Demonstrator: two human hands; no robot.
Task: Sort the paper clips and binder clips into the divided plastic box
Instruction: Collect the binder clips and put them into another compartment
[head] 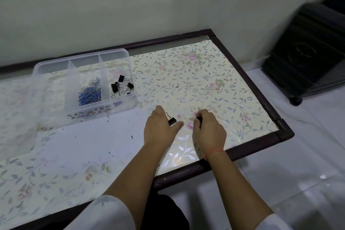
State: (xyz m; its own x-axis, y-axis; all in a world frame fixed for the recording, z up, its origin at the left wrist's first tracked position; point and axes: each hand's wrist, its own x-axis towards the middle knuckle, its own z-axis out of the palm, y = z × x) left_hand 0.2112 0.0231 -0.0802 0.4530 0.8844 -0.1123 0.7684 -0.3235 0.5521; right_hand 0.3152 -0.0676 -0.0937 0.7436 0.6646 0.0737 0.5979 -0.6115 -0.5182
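The clear divided plastic box (46, 65) stands at the table's back left. Its middle compartment holds a heap of blue paper clips (90, 92); its right compartment holds several black binder clips (122, 86). To the right of the box, near the front edge, my left hand (160, 129) rests on the table, pinching a black binder clip (172, 121) between thumb and fingers. My right hand (210, 129) is just to its right, fingers curled around a second black binder clip (199, 120), mostly hidden.
The table (205, 80) has a floral cover and a dark raised rim. A dark cabinet (308, 52) stands on the floor to the right. The box's left compartment looks empty. Small dark specks dot the cover in front of the box.
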